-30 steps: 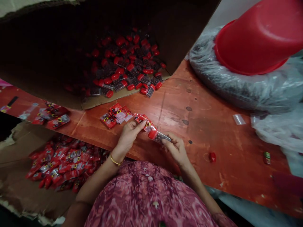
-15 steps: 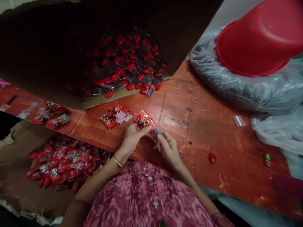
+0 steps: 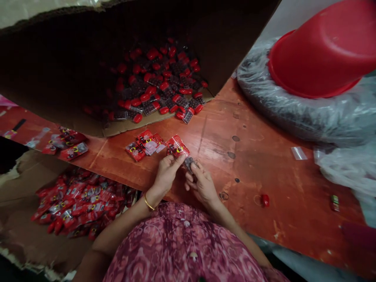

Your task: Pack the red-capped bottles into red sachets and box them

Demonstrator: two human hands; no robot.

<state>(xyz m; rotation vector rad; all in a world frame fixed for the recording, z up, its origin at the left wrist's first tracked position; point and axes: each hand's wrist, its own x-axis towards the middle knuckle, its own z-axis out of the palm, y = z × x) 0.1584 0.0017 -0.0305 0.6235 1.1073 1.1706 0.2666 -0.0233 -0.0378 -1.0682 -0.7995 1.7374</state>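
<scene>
From where I sit, the red foil packet (image 3: 177,146) is pinched firmly in the left hand (image 3: 167,174), up near the stack on the board. The right hand (image 3: 202,185) has its fingers curled and closed on a small clear sleeve of dark beads (image 3: 189,163), right beside the packet's lower corner. I can't tell whether the two still touch.

That's the change I notice: a moment ago the sleeve stretched out long with its red cap showing, and now only a small dark patch shows at the fingertips, with the cap out of sight. Both hands are busy and close together, with little room between them.

Just left of the packet lies a small stack of red packets (image 3: 135,151) on the reddish wooden board (image 3: 258,176). Above it, the edge of a cardboard box (image 3: 126,127) holds a heap of red-capped sleeves (image 3: 158,88). Below the board's near edge, to the left, a carton (image 3: 23,192) holds a pile of finished red packets (image 3: 79,203).

To the right, the board runs on well past the right hand to a loose red cap (image 3: 265,200) and a scrap of clear plastic (image 3: 299,153). An upturned red basin (image 3: 320,51) sits on a plastic-wrapped bundle (image 3: 273,100).
</scene>
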